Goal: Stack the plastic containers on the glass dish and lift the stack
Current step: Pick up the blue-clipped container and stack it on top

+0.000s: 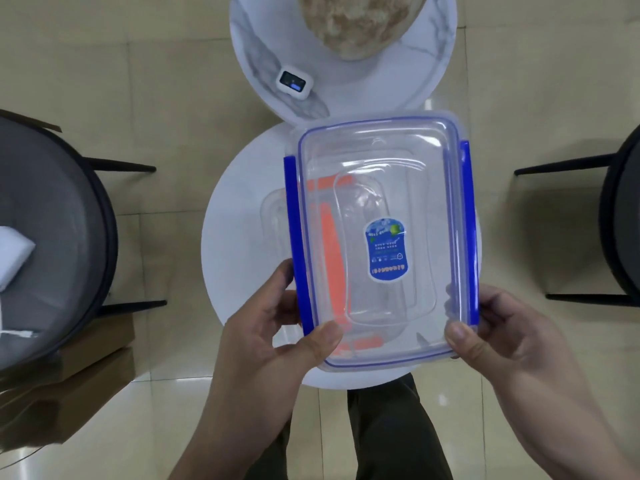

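A large clear plastic container (pixel 381 188) with blue side clips and a blue label is held up above the small round white table (pixel 235 244). My left hand (pixel 277 327) grips its near left corner, thumb on the lid. My right hand (pixel 502 330) grips its near right corner the same way. Through the clear plastic I see a smaller container with orange clips (pixel 327 244) lying below. The edge of a clear glass dish (pixel 272 216) shows on the table left of the blue clip. How the lower items sit on each other I cannot tell.
A second round marble-pattern table (pixel 256 39) stands beyond, carrying a small white device (pixel 294 81) and a beige rough object (pixel 360 22). Dark chairs stand at the left (pixel 69 237) and the right (pixel 620 216). Cardboard boxes (pixel 86 368) lie on the tiled floor at lower left.
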Action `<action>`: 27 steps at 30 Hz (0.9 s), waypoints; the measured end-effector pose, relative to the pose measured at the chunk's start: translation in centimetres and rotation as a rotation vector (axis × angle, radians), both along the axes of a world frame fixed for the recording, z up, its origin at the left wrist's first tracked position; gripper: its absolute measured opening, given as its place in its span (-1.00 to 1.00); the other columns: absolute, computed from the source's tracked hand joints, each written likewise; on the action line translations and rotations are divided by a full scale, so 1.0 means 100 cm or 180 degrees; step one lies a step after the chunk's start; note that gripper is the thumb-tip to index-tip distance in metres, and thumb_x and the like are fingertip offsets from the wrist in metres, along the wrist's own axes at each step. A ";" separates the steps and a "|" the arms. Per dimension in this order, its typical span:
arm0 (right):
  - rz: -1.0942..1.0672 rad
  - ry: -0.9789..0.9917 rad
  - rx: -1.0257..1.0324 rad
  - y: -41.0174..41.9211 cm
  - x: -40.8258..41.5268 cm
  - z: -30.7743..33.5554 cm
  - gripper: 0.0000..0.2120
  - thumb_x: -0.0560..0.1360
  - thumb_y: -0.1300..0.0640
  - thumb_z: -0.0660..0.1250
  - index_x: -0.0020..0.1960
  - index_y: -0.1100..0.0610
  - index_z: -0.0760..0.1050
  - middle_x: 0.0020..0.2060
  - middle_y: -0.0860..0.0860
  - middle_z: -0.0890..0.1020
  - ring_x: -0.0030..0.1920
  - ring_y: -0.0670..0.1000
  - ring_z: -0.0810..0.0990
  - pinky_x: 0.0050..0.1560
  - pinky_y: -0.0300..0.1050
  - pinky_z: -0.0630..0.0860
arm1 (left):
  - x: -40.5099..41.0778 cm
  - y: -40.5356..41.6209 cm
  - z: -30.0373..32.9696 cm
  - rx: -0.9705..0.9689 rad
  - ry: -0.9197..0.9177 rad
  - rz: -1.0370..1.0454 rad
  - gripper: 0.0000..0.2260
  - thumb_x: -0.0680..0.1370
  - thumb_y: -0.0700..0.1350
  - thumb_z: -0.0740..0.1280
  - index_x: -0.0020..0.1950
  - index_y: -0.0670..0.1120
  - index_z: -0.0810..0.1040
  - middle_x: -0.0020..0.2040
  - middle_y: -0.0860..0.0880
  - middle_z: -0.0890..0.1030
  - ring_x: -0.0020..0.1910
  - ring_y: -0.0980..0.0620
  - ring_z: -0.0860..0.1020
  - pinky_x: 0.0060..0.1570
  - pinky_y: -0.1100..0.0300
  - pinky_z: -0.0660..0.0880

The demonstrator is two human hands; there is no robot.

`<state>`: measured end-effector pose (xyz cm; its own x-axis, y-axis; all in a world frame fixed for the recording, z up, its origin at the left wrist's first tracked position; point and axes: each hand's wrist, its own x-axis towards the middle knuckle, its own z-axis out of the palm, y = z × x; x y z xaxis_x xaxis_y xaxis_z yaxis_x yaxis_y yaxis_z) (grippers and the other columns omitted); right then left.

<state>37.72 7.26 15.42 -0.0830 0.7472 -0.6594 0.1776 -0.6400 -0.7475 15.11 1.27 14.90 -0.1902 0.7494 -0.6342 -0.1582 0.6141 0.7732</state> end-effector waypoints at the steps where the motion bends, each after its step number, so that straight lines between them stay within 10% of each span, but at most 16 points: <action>1: 0.0012 0.0002 -0.0027 -0.002 -0.003 -0.001 -0.57 0.27 0.12 0.44 0.13 0.13 0.58 -0.06 0.02 0.75 -0.15 -0.12 0.70 -0.21 -0.34 0.59 | -0.003 -0.003 -0.001 -0.0036 -0.0001 0.0039 -0.40 0.31 0.05 0.64 0.30 0.23 0.52 0.05 0.18 0.71 0.13 0.16 0.65 -0.01 -0.11 0.68; 10: 0.0174 -0.0048 -0.0228 -0.008 -0.026 -0.011 -0.57 0.28 0.10 0.43 0.14 0.12 0.57 -0.03 0.01 0.74 -0.07 -0.08 0.71 -0.21 -0.32 0.60 | -0.022 -0.023 -0.014 -0.0246 -0.0212 0.0229 -0.54 0.18 0.12 0.49 0.04 0.45 0.58 0.00 0.22 0.70 0.12 0.24 0.64 -0.14 0.11 0.71; 27: 0.0296 -0.0462 -0.0284 -0.015 -0.024 -0.031 -0.70 0.42 0.18 0.42 0.15 0.07 0.55 -0.03 -0.07 0.72 0.02 -0.05 0.69 -0.08 -0.20 0.67 | -0.017 -0.029 -0.037 -0.0218 0.0061 -0.0045 -0.48 0.29 0.18 0.48 0.24 0.37 0.48 0.06 0.23 0.67 0.18 0.15 0.61 -0.06 0.14 0.69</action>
<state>35.32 5.73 12.33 -0.0481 0.6788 -0.7328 0.3409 -0.6784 -0.6508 13.38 -1.64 11.21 -0.1926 0.7072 -0.6803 -0.1347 0.6677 0.7322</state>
